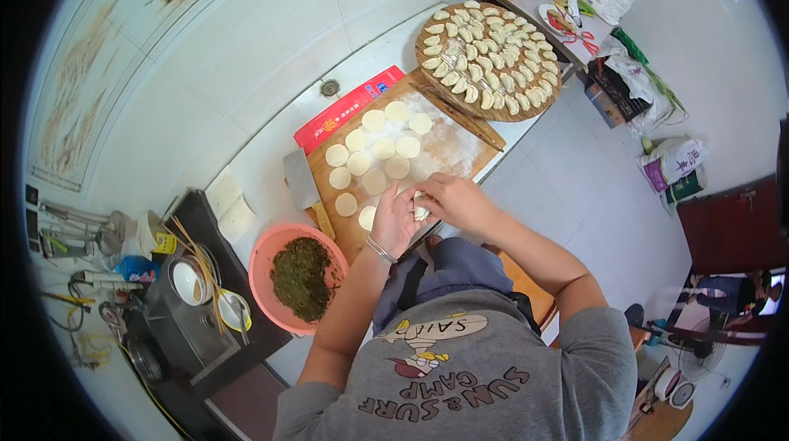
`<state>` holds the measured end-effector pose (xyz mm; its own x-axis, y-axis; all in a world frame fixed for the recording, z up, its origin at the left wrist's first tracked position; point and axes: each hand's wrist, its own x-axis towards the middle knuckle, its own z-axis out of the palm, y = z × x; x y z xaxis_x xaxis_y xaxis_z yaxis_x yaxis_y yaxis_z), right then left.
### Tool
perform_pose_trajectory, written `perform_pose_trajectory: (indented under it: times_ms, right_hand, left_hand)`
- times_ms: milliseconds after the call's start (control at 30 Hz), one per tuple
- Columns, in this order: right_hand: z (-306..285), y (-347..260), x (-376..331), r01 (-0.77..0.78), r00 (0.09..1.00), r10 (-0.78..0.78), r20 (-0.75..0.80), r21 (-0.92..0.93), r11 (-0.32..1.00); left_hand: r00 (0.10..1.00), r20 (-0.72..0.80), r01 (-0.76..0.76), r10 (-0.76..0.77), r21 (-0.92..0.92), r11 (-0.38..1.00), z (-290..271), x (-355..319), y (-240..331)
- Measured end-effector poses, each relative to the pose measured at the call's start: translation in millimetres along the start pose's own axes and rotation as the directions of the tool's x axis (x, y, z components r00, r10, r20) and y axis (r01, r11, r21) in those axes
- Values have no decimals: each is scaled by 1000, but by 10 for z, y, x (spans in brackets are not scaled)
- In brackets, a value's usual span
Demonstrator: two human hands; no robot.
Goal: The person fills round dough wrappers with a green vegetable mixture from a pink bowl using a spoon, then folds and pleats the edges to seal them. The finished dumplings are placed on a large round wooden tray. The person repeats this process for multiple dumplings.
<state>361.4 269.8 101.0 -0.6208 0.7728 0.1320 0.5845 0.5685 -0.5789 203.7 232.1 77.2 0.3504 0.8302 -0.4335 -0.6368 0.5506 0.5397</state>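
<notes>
Both my hands meet over the near edge of a floured wooden board [452, 145]. Between them is a dumpling [421, 212], pale and partly covered by my fingers. My left hand [393, 221], with a bangle at its wrist, cups it from the left. The fingers of my right hand [454, 199] pinch its edge from the other side. Several round dough wrappers [383, 148] lie spread over the board beyond my hands. To the left stands a pink bowl [261, 253] of dark green chopped filling [302, 279]. A cleaver [302, 182] rests at the board's left edge.
A round board [431, 71] full of shaped dumplings lies at the far right, past a rolling pin [460, 110]. A red packet [349, 108] lies behind the wooden board. Left of the pink bowl are a white bowl [187, 283] and chopsticks [197, 256]. Bags [674, 163] stand on the floor at right.
</notes>
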Motion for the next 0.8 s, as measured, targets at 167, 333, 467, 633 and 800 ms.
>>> perform_pose_trajectory:
  times_ms: [167,333,467,633,800]
  right_hand:
    - [372,-157,-130,-289,955,292,-54,52,956]
    - [406,-236,-178,-494,868,496,-22,62,867]
    - [401,22,-214,-500,852,517,-80,170,850]
    - [173,633,-107,-455,862,500,-89,301,838]
    - [-122,1509,85,-418,868,471,-159,278,865]
  left_hand:
    - [998,5,61,-61,-41,997,-268,38,-220]
    - [994,-9,110,-110,-36,993,-281,114,-357]
    - [993,17,118,-118,0,993,-177,286,-416]
    - [995,-40,93,-90,90,992,-49,669,-375]
    - [968,-231,5,98,407,913,74,1533,-190]
